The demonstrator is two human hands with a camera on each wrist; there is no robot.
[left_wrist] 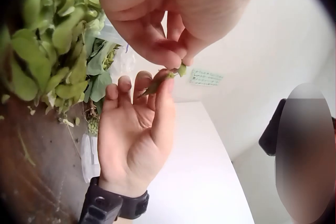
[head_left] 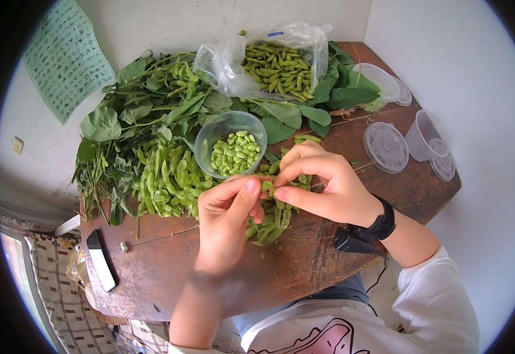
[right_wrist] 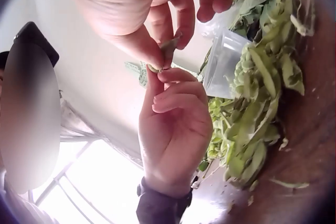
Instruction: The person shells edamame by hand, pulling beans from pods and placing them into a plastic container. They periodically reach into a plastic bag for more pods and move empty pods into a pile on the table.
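Over the front of the pod heap, both hands meet at one small green soybean pod (left_wrist: pixel 152 86). My right hand (head_left: pixel 331 180) pinches it between thumb and fingers, its narrow tip sticking out in the right wrist view. Thumb and forefinger of my left hand (head_left: pixel 228 209) pinch the pod's other end, where a bright green bit (left_wrist: pixel 182 70) shows. Just behind the hands stands a clear plastic bowl (head_left: pixel 202 154) with shelled green soybeans (head_left: pixel 235 152) in it. Flattened pale green pods (head_left: pixel 172 180) lie heaped left of the bowl and below the hands.
Behind the bowl, a clear plastic bag (head_left: pixel 225 65) holds whole pods (head_left: pixel 281 68). Leafy stalks (head_left: pixel 133 115) cover the table's back left. Clear lids (head_left: pixel 385 147) and an empty tub (head_left: pixel 421 135) are at right. A phone (head_left: pixel 101 262) lies near the left edge.
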